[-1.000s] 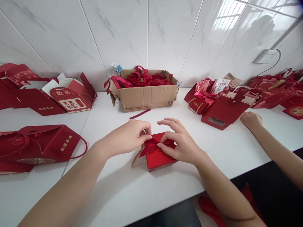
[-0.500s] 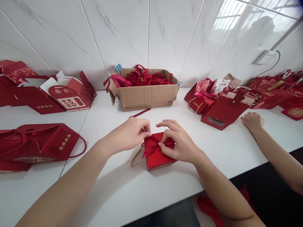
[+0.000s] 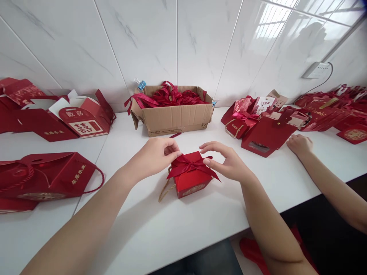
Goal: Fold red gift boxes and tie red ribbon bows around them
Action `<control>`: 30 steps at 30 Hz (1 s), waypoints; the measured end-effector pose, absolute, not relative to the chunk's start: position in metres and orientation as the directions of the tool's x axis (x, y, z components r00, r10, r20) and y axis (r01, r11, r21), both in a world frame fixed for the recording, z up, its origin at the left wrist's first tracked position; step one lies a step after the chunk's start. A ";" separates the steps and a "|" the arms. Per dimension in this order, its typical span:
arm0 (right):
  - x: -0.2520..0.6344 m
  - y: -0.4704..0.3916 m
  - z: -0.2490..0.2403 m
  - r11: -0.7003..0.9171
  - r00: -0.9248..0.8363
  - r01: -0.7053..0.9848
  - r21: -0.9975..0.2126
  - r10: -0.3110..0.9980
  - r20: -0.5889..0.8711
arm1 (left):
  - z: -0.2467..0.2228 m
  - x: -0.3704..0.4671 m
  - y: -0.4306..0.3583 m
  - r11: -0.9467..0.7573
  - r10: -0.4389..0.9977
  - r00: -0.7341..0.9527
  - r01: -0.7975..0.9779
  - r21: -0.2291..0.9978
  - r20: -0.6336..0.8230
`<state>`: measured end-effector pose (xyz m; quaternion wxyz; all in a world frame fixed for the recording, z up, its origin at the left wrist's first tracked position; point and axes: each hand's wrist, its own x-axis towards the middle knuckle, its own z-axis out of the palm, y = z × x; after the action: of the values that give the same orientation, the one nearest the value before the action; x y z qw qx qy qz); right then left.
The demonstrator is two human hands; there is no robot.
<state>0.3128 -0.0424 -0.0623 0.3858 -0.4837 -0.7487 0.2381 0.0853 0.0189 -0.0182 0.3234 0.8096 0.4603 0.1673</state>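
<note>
A small red gift box (image 3: 192, 182) with a gold pattern on its front sits on the table before me. A dark red ribbon bow (image 3: 191, 165) is tied across its top, its two tails spread left and right. A gold rope handle (image 3: 165, 191) hangs off the box's left side. My left hand (image 3: 162, 154) pinches the bow's left loop between thumb and fingers. At the right loop is my right hand (image 3: 226, 160), its thumb beside the ribbon and its fingers apart.
Behind the box stands a cardboard carton (image 3: 177, 116) full of red ribbons, with blue binder clips. Red gift boxes (image 3: 86, 118) stand at the left and more red bags (image 3: 265, 133) at the right. Another person's hand (image 3: 299, 145) rests on the white table (image 3: 143, 225).
My right hand has let go of the bow and drawn back to the right, its fingers opening. The gift box has tilted so its patterned front shows, and the bow's tails are spread wider.
</note>
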 end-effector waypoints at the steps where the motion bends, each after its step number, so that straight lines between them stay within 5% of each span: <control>1: 0.318 -0.041 -0.061 0.411 -0.253 0.536 -0.738 0.912 0.324 | -0.017 0.084 0.019 -0.367 0.854 0.520 0.638 0.677 -0.027; 7: 0.327 -0.035 -0.064 0.312 -0.231 0.496 -0.810 0.947 0.223 | -0.014 0.078 0.019 -0.422 0.862 0.505 0.665 0.616 0.045; 15: 0.322 -0.028 -0.071 0.208 -0.063 0.338 -0.918 0.978 0.198 | -0.018 0.073 0.024 -0.403 0.836 0.548 0.660 0.634 -0.039; 21: 0.293 -0.039 -0.064 0.411 0.001 0.518 -0.750 0.877 0.481 | -0.026 0.074 0.032 -0.412 0.791 0.602 0.655 0.634 -0.108; 26: 0.262 -0.046 -0.063 0.334 -0.032 0.756 -0.563 0.878 0.478 | -0.029 0.077 0.031 -0.420 0.791 0.608 0.617 0.665 -0.064; 30: 0.257 -0.046 -0.067 0.296 0.004 0.781 -0.549 0.878 0.478 | -0.028 0.083 0.025 -0.436 0.817 0.577 0.641 0.632 -0.021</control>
<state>0.2571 -0.0461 -0.0668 0.3920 -0.5902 -0.7030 0.0616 0.0833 0.0246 -0.0282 0.3026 0.8347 0.4365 0.1455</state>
